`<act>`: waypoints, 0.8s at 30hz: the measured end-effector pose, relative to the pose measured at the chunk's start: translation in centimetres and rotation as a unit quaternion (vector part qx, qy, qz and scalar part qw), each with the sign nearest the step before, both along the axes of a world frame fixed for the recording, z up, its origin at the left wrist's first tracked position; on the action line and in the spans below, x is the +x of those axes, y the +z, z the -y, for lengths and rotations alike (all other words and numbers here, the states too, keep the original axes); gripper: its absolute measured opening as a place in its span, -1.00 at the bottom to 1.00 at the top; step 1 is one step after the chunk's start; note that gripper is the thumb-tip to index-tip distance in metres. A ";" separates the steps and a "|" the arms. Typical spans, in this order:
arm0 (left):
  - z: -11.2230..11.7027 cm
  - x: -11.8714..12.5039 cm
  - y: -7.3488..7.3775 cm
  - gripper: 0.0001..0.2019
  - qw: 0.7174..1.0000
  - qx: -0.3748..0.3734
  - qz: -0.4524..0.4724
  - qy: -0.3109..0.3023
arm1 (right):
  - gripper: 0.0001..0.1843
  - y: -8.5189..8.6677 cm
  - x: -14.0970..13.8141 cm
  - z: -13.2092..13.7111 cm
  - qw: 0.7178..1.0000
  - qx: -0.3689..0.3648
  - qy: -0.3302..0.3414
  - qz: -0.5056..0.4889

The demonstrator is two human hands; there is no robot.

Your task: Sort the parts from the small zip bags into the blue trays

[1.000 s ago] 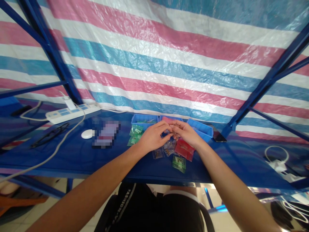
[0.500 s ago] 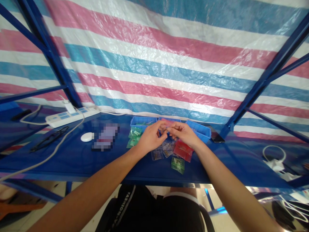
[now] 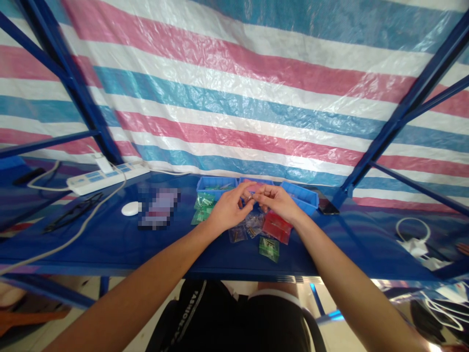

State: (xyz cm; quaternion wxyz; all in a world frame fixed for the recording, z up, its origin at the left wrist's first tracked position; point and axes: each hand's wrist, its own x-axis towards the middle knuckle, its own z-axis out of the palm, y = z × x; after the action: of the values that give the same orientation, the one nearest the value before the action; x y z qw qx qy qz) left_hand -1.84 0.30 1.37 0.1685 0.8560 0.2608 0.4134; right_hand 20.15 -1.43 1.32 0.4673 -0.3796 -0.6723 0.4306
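Observation:
My left hand (image 3: 230,209) and my right hand (image 3: 277,203) meet above the middle of the blue table, fingertips pinched close together. Something small is between them, but the fingers hide most of it and I cannot make out what it is. Below them lie clear plastic bags (image 3: 239,234) with small metal pieces inside. A red plastic bag (image 3: 277,227) rests under my right hand, and a small green bag (image 3: 269,249) with dark pieces is nearer the table's front edge. More green bags (image 3: 203,207) lie left of my left hand.
Behind the hands stand a left blue bin (image 3: 202,184), a middle one (image 3: 264,181) and a right one (image 3: 310,199). A dark phone (image 3: 327,202) lies beyond. Leftward are a white round object (image 3: 129,209), glasses (image 3: 73,213), a power strip (image 3: 106,180) and its cable.
Both hands keep nearly the same place and pinch, with only slight finger movement. The whole view has shifted a little; the bags and bins keep their arrangement.

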 end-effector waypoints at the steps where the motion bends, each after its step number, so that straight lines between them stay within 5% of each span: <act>1: 0.0 0.0 0.0 -0.47 1.000 -0.001 0.000 -0.002 | -0.58 0.0 0.0 0.0 1.000 0.000 -0.002 0.000; 16: 0.0 0.1 -0.2 -0.43 1.000 -0.001 -0.028 0.000 | -0.60 0.0 0.0 -0.1 1.000 -0.017 0.011 -0.007; 24: 0.0 0.4 -0.2 -0.30 0.995 0.081 -0.015 -0.052 | -0.73 0.2 0.3 -0.3 0.988 -0.074 -0.027 -0.130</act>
State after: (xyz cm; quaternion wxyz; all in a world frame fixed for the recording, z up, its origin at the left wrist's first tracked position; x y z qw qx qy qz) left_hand -1.46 0.34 1.21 0.1160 0.8854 0.1847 0.4105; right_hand 20.44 -1.18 1.52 0.5329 -0.3719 -0.5619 0.5118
